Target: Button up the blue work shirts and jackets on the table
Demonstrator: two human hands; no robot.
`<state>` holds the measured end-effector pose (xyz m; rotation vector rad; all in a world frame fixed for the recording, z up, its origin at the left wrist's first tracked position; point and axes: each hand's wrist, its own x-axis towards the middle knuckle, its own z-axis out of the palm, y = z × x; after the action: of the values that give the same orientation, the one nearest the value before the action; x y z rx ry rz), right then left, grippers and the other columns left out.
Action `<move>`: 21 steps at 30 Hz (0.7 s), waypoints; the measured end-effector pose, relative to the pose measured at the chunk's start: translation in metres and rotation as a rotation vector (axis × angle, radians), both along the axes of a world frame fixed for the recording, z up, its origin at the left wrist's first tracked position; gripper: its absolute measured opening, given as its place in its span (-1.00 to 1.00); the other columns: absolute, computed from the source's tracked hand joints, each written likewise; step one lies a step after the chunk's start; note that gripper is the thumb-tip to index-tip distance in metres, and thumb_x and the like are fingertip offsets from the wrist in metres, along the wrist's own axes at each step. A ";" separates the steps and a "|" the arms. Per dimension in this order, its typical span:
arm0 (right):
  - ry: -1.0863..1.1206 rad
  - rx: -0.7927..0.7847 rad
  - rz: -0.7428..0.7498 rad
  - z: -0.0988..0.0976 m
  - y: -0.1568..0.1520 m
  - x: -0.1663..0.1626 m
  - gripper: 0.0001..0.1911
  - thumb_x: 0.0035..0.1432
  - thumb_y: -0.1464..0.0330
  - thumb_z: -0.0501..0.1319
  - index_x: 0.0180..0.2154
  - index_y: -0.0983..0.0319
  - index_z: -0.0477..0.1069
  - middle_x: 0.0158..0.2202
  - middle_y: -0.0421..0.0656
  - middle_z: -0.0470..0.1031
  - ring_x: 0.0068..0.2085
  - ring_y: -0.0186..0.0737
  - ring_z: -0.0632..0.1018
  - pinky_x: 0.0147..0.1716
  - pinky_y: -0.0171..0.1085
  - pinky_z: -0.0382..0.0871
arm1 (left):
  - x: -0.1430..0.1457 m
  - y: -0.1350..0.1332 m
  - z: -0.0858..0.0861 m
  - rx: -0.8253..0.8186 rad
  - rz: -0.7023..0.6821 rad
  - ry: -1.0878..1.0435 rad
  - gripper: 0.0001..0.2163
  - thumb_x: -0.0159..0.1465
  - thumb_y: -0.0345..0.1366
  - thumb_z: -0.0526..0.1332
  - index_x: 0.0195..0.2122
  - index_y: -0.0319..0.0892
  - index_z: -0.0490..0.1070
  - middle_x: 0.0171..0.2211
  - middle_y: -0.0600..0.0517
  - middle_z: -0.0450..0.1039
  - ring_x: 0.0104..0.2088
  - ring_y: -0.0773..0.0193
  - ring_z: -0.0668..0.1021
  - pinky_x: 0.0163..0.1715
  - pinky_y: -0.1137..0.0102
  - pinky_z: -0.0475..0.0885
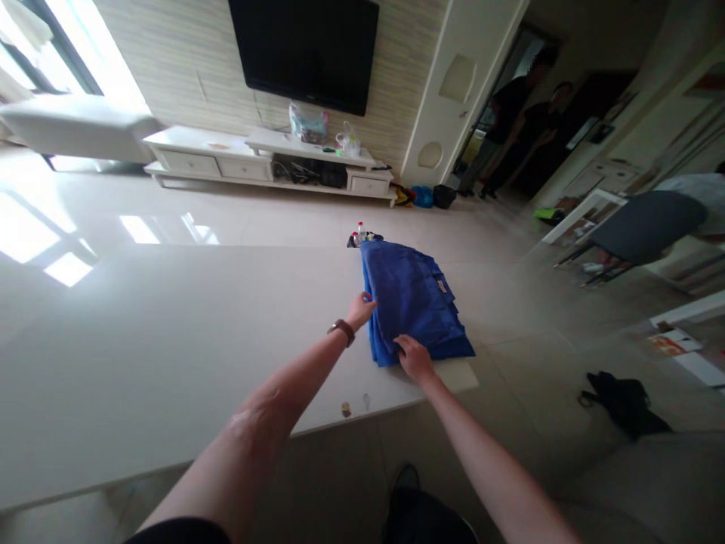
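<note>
A folded stack of blue cloth [405, 295] lies at the right end of a white table [186, 332], with a small light label on its right part. My left hand [361, 308], with a dark band on the wrist, is closed in a pinch on the left edge of the cloth. At the near edge, my right hand [414, 357] has its fingers bent over the fabric, closed on it. Some of the right fingertips are hard to make out against the blue layers.
Two small stickers [346, 409] mark the table's near edge. Beyond the cloth stands a bottle with a red cap [361, 228]. A TV cabinet [198, 151] lines the far wall. Two people [518, 121] stand at the doorway. A black bag [626, 404] lies on the floor at right.
</note>
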<state>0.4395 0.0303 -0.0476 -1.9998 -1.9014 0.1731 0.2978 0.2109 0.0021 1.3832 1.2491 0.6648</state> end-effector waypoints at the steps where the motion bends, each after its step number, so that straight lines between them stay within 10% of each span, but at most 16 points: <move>1: -0.020 -0.005 0.020 -0.011 -0.003 0.000 -0.58 0.16 0.55 0.15 0.01 0.20 0.54 0.09 -0.01 0.58 0.18 -0.01 0.54 0.20 -0.06 0.45 | 0.001 -0.016 -0.017 -0.015 -0.010 0.018 -0.82 0.13 -0.34 0.40 -0.25 -0.22 0.49 -0.50 0.02 0.46 -0.39 0.22 0.52 -0.30 0.35 0.39; 5: -0.039 0.009 0.073 -0.016 -0.008 0.006 -0.63 0.33 0.46 0.08 0.06 0.19 0.54 0.12 0.00 0.58 0.20 -0.03 0.54 0.20 -0.05 0.44 | 0.011 -0.048 -0.050 -0.060 -0.046 0.055 -0.78 0.13 -0.19 0.42 -0.37 -0.21 0.47 -0.53 -0.03 0.46 -0.40 0.18 0.54 -0.35 0.33 0.39; 11: -0.103 0.014 -0.003 0.008 0.001 -0.012 -0.63 0.43 0.35 0.02 0.08 0.21 0.53 0.11 0.06 0.57 0.13 -0.02 0.57 0.13 -0.10 0.47 | 0.020 -0.028 -0.046 0.022 -0.036 0.091 -0.86 0.23 -0.26 0.29 -0.24 -0.21 0.50 -0.21 -0.13 0.58 -0.14 0.12 0.59 -0.12 0.29 0.44; 14: -0.118 -0.033 0.051 0.018 0.008 -0.003 -0.66 0.40 0.24 0.11 0.05 0.18 0.56 0.06 0.02 0.60 0.13 -0.04 0.57 0.15 -0.11 0.45 | 0.014 -0.030 -0.050 0.017 0.024 0.176 -0.58 0.20 -0.22 0.33 0.06 -0.24 0.41 0.11 -0.31 0.44 0.16 -0.10 0.48 0.12 0.10 0.37; 21: -0.244 -0.138 -0.330 -0.017 0.014 0.064 -0.42 0.45 0.17 -0.07 0.42 0.09 0.18 0.50 -0.16 0.09 0.50 0.09 0.04 0.40 0.19 0.03 | -0.029 -0.086 -0.082 0.240 -0.037 0.161 -0.40 0.27 -0.26 0.26 0.31 -0.25 0.18 0.21 -0.29 0.27 0.30 -0.05 0.33 0.32 0.05 0.22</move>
<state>0.5037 0.0446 -0.0641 -2.4931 -1.6989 -0.0313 0.2689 0.1247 -0.0801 1.6810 1.2973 0.7061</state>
